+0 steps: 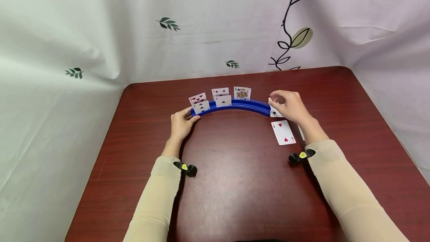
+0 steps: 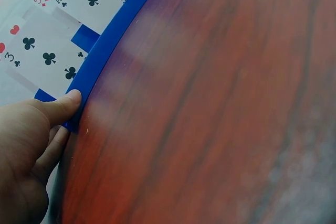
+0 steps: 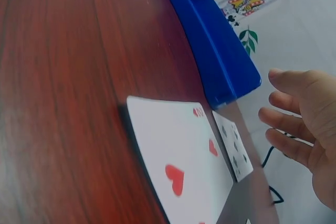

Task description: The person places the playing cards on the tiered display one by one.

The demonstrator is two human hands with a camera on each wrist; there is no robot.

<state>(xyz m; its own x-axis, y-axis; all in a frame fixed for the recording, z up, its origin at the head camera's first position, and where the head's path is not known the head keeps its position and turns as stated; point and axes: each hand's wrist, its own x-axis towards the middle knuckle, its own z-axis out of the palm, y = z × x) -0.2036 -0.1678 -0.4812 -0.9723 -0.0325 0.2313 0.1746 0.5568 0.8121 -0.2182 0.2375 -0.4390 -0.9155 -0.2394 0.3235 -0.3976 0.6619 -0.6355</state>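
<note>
A curved blue card holder [image 1: 250, 104] lies across the table. At its left end my left hand [image 1: 181, 124] grips it, the thumb [image 2: 67, 102] pressed on the front wall. Cards stand in two rows: a three of clubs [image 1: 201, 107] and an ace of clubs [image 1: 223, 101] in front, with a red-heart card [image 1: 198, 99], a five of diamonds [image 1: 220, 92] and a king of clubs [image 1: 242, 93] behind. Beyond the holder's right end hovers my right hand [image 1: 291, 104], fingers loosely bent; the right wrist view shows nothing between them. Beneath it lies a black-suited card [image 3: 233, 145].
A two of hearts [image 1: 283, 132] lies face up on the brown table [image 1: 235, 167], nearer me than the black-suited card. White patterned cloth [image 1: 208, 29] hangs behind the table and along its sides.
</note>
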